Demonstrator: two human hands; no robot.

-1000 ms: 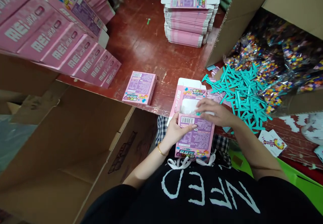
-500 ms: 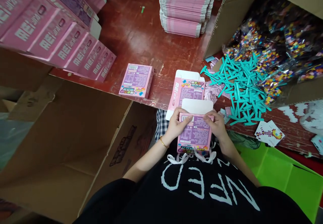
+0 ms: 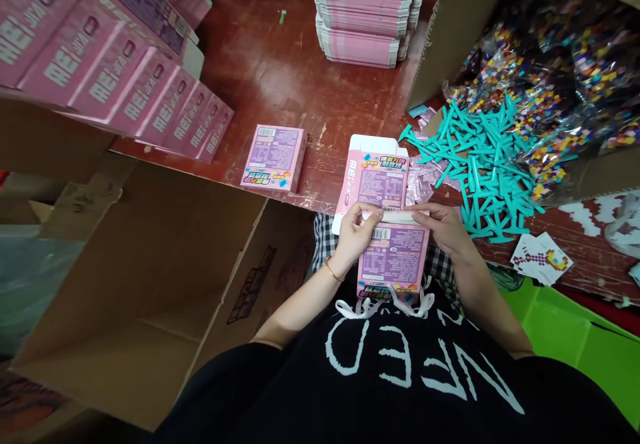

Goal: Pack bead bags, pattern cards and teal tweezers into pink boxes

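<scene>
A pink and purple carton [image 3: 393, 257] rests upright against my body at the table's front edge, its white end flap bent partly over. My left hand [image 3: 359, 227] grips the carton's upper left corner, thumb on the flap. At the upper right corner, my right hand [image 3: 443, 225] pinches the same flap between thumb and fingers. Just beyond lies an unfolded flat carton [image 3: 375, 174] with its white tabs out. A closed pink box [image 3: 276, 157] sits on the table to the left.
Teal plastic tools [image 3: 487, 164] are heaped on the red table [image 3: 270, 44], beside a cardboard box [image 3: 450, 24] of bagged coloured bricks. Flat cartons [image 3: 370, 17] are stacked behind; finished pink boxes [image 3: 135, 91] stand left. An open cardboard box [image 3: 135, 284] and green bin [image 3: 565, 331] are below.
The carton's white flap stood up before; now it is folded down toward the opening. Both hands have moved up to the flap's edge. The view has shifted slightly.
</scene>
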